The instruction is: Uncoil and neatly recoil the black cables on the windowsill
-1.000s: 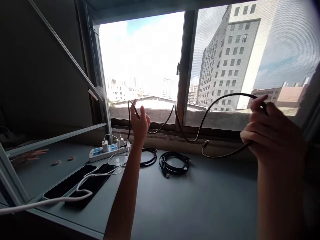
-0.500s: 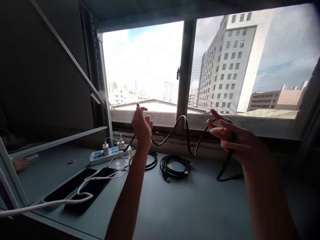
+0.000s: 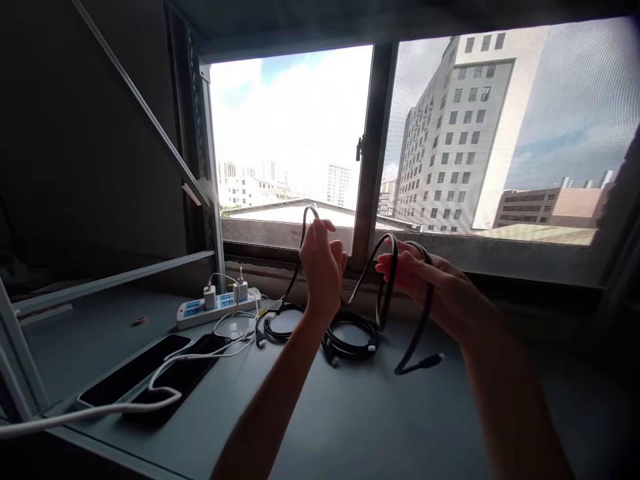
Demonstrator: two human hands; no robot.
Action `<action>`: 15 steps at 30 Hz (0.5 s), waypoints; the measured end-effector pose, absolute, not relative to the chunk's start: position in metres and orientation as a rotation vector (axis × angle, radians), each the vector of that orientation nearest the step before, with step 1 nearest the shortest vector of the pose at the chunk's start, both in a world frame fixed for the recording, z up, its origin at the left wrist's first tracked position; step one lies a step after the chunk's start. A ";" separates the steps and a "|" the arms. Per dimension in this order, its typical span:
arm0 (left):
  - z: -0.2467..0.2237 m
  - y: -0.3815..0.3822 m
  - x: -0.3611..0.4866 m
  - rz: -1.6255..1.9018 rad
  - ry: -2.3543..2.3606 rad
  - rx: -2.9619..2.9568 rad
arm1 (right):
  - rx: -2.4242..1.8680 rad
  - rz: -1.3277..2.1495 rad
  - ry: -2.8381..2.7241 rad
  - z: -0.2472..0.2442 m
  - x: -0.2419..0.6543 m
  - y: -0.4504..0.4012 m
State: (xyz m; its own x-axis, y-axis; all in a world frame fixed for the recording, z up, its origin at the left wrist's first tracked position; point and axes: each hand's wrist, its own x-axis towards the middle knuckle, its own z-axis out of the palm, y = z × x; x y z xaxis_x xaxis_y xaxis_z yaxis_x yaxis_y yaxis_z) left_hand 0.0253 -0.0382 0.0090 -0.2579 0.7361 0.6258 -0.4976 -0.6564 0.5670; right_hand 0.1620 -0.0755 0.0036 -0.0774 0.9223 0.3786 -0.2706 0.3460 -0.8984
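Observation:
My left hand [image 3: 324, 267] is closed on a black cable [image 3: 419, 333], which arches up over its thumb side and drops behind the wrist. My right hand [image 3: 433, 280] supports the same cable, its fingers stretched and held close together with a loop lying over them. Between the hands the cable sags and rises in loose loops. Its free end, a dark plug [image 3: 433, 361] with a light metal tip, hangs below my right hand, just over the desk. A coiled black cable [image 3: 350, 352] rests below and between my hands.
Another black cable coil [image 3: 273, 333] lies partly behind my left forearm. A white power strip [image 3: 186, 325] holds several plugs. Two dark phones [image 3: 135, 370] sit at left with white cables [image 3: 165, 400] across them. A metal shelf frame [image 3: 120, 280] stands left; a window [image 3: 367, 153] is ahead.
My hands have come closer together, left moving right and right moving left. The right fingers have straightened and drawn together. The cable between bunches into tighter loops. A hand at far left is gone.

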 end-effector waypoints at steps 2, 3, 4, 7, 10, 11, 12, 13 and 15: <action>0.006 -0.040 0.031 1.923 0.327 1.237 | -0.583 1.170 -1.242 0.004 0.161 -0.076; 0.006 -0.040 0.033 1.888 0.334 1.277 | -0.543 1.181 -1.242 0.005 0.160 -0.076; 0.005 -0.040 0.034 1.846 0.347 1.324 | -0.516 1.182 -1.244 0.006 0.160 -0.077; 0.005 -0.039 0.031 1.665 0.446 1.499 | -0.543 1.115 -1.306 0.009 0.159 -0.081; 0.005 -0.037 0.024 1.432 0.610 1.703 | -0.727 0.948 -1.461 0.008 0.157 -0.082; 0.004 -0.035 0.022 1.354 0.674 1.785 | -0.798 0.878 -1.523 0.007 0.155 -0.082; 0.003 -0.033 0.019 1.281 0.737 1.864 | -0.863 0.806 -1.592 0.005 0.154 -0.081; 0.002 -0.030 0.017 1.224 0.799 1.933 | -0.913 0.735 -1.664 0.003 0.153 -0.080; -0.001 -0.024 0.013 1.163 0.889 2.020 | -0.968 0.614 -1.823 -0.001 0.150 -0.078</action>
